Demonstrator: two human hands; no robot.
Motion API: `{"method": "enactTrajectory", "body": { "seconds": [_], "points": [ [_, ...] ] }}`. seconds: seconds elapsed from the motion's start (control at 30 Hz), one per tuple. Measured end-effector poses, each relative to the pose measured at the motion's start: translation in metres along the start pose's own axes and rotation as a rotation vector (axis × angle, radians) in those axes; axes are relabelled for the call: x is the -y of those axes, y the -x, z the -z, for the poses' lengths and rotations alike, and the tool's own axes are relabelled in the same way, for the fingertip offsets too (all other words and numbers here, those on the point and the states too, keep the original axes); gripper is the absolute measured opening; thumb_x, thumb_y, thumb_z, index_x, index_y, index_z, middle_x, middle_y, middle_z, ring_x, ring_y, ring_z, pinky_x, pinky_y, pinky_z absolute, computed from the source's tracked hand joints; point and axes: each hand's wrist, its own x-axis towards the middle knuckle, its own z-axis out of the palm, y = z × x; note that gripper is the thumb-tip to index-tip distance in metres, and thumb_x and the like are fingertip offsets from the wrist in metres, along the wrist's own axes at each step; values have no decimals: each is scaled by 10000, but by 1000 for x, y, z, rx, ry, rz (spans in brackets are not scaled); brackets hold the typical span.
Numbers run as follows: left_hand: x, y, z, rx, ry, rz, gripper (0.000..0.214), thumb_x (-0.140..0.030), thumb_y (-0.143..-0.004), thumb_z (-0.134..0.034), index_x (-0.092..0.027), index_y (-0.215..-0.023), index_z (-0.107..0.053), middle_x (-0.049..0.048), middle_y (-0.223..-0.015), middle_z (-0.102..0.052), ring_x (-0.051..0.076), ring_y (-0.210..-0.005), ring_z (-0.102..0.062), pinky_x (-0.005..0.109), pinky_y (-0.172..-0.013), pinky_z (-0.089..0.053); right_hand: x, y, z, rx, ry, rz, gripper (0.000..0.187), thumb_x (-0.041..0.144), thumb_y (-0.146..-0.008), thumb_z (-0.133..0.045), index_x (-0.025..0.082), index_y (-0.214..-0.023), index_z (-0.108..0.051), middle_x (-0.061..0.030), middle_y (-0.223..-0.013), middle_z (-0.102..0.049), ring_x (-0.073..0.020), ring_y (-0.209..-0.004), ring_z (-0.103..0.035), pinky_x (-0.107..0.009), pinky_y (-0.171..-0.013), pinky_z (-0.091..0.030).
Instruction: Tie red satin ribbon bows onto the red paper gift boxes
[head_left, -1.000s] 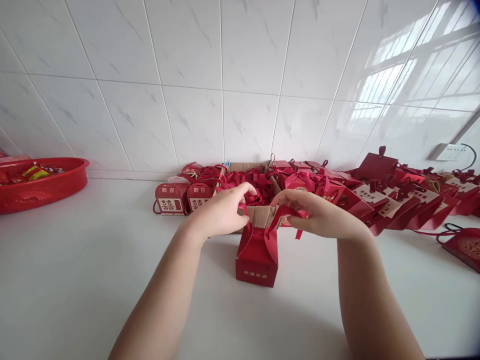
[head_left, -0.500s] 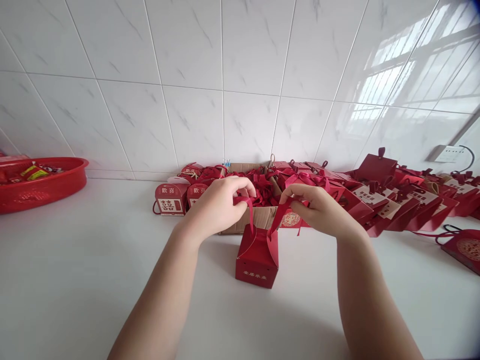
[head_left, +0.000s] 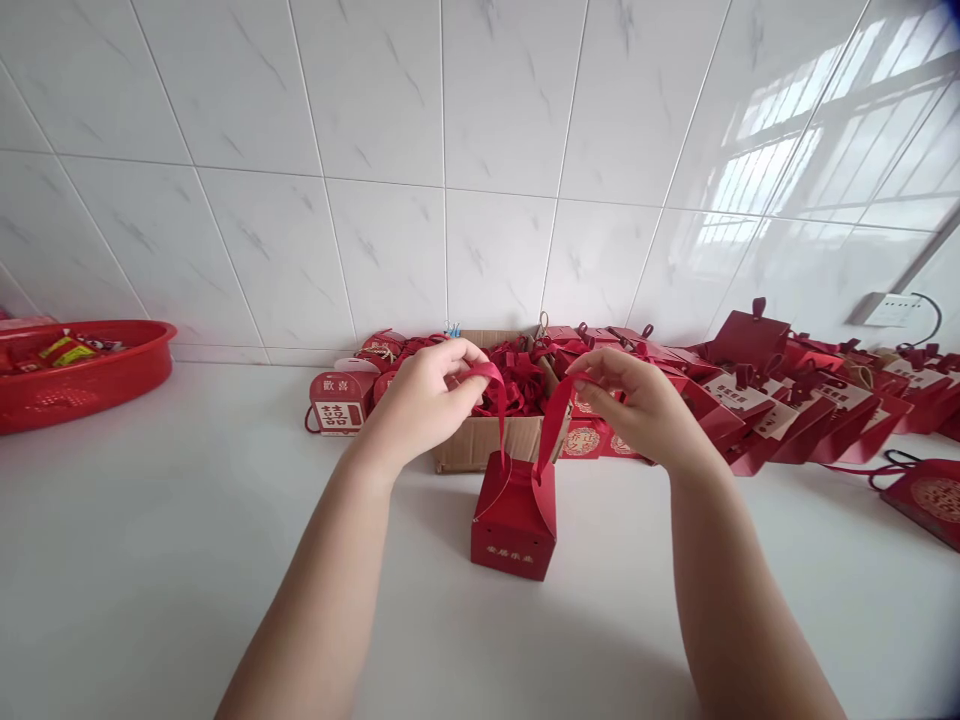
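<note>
A small red gift box (head_left: 514, 525) with pale printed characters stands upright on the white counter between my forearms. Its red ribbon (head_left: 554, 420) comes out through the folded top in two strands. My left hand (head_left: 439, 392) pinches the left strand above the box. The right strand is pinched between the thumb and fingers of my right hand (head_left: 626, 398). Both strands rise apart from each other, with no knot showing between them. Just behind the box sits a cardboard box (head_left: 472, 443) filled with loops of red ribbon (head_left: 516, 380).
Several finished-looking red boxes (head_left: 814, 405) crowd the right along the tiled wall. A red box with a white label (head_left: 339, 402) stands left of the cardboard. At far left is a red plastic basket (head_left: 90, 390) holding wrapped sweets. A flat red piece (head_left: 926, 498) lies far right.
Both hands have risen slightly with the ribbon strands, and their grips have shifted a little. A loose ribbon end below my right hand no longer shows. The gift box stays in place.
</note>
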Motion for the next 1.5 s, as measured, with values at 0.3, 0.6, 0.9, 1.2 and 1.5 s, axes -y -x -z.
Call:
{"method": "enactTrajectory", "body": {
  "seconds": [0.3,0.6,0.9,1.2,1.5],
  "points": [
    [-11,-1,-3,150,313,46,401,-337,-899,-378,-169,-1223,-547,-3,-543,-623,148,-563,-564,277,-626,-460,7,1,-3,-27,-377,-132,244,389,-874,-522,185,-745,-557,1,-669,-574,-113,-582,-544,-266,-586,-425],
    [-13,-6,-4,180,578,7,356,-374,-897,-401,-146,-841,-669,31,-578,-633,144,-553,-580,276,-589,-473,3,-8,-9,52,-950,-232,266,342,-823,-525,197,-620,-435,-40,-807,-646,-111,-506,-521,-287,-548,-445],
    [-6,-6,0,215,712,-25,164,-207,-767,-500,-140,-801,-646,74,-803,-722,189,-659,-656,359,-732,-518,3,-8,-10,-22,-846,-203,195,411,-793,-536,218,-769,-526,-33,-837,-608,-118,-561,-505,-284,-577,-468],
    [-7,-4,0,220,655,0,174,-150,-769,-563,-154,-921,-648,78,-967,-732,176,-776,-687,303,-745,-517,10,-4,-21,-184,-799,-89,171,307,-757,-688,217,-859,-585,2,-770,-641,-103,-591,-546,-262,-599,-466],
    [-12,-1,-3,179,642,-19,195,-359,-816,-622,-168,-818,-658,58,-847,-736,162,-684,-679,242,-552,-438,15,-1,-17,-186,-869,-17,126,242,-786,-685,199,-903,-670,-29,-929,-697,-151,-817,-674,-317,-812,-534]
  ]
}}
